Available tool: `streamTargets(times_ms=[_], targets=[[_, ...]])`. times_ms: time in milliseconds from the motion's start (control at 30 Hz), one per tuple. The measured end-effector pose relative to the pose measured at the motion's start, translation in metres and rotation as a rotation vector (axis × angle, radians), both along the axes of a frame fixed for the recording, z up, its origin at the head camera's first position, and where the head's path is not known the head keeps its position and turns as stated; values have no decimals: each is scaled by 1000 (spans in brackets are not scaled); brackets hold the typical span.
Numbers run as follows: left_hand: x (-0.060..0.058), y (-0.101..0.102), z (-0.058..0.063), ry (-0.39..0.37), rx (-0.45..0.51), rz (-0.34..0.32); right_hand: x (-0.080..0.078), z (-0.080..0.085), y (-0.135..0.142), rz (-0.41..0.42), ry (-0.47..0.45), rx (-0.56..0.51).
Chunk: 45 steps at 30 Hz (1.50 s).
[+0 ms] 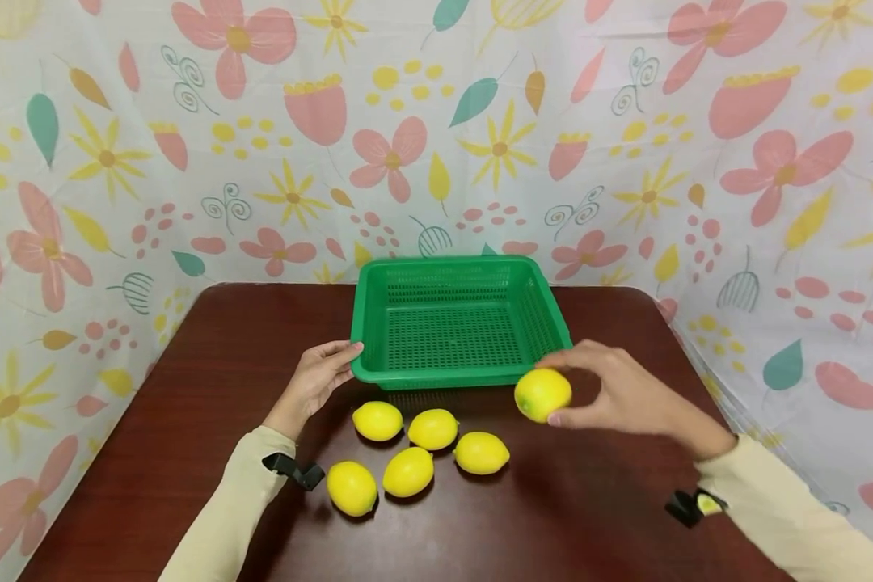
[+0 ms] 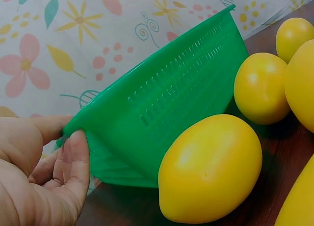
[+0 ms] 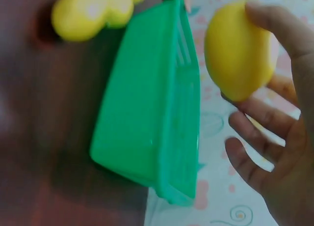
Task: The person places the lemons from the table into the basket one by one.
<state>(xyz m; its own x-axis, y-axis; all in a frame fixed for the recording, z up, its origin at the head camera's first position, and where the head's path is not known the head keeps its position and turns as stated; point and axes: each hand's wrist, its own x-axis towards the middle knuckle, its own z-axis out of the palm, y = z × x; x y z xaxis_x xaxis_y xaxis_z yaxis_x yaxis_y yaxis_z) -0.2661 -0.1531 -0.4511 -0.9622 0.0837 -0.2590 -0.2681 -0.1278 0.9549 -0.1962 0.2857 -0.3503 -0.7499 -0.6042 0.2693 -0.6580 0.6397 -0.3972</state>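
Observation:
A green plastic basket (image 1: 451, 377) with slotted walls stands at the back of the table, nothing inside it. My left hand (image 1: 318, 380) pinches its front left corner; in the left wrist view thumb and fingers close over the rim (image 2: 147, 59). Between thumb and fingertips my right hand (image 1: 618, 388) holds a lemon (image 1: 542, 394), raised just in front of the basket's front right corner. The right wrist view shows this lemon (image 3: 240, 49) beside the basket wall (image 3: 132, 98). Several more lemons (image 1: 408, 472) lie on the table in front of the basket, nearer the left hand.
The dark brown wooden table (image 1: 553, 517) reaches back to a flower-printed cloth (image 1: 436, 162) that hangs behind and on both sides. Black straps sit on both sleeves (image 1: 225, 501). The closest loose lemon (image 1: 377, 421) lies right by the basket's front left corner.

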Motion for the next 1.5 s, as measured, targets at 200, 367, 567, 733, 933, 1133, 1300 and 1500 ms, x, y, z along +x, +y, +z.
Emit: streamTargets(times_ms=[200, 367, 567, 733, 933, 1133, 1300, 1500], targets=[[-1, -2, 5, -3, -10, 4, -59, 20, 1, 92, -79, 53], [-1, 0, 6, -5, -25, -4, -92, 25, -1, 68, -127, 92], [2, 2, 2, -22, -31, -5, -129, 15, 4, 11, -187, 87], [2, 1, 4, -23, -36, -12, -161, 6, 3, -58, -170, 99], [3, -3, 6, -22, -51, -21, -184, -11, -17, -127, -228, 134], [4, 0, 4, -27, -62, -27, -197, -23, -34, -174, -257, 158], [4, 0, 2, -26, -68, -18, -209, -33, -43, -217, -247, 225], [2, 0, 4, -23, -64, -18, -219, -46, -48, -268, -250, 300]])
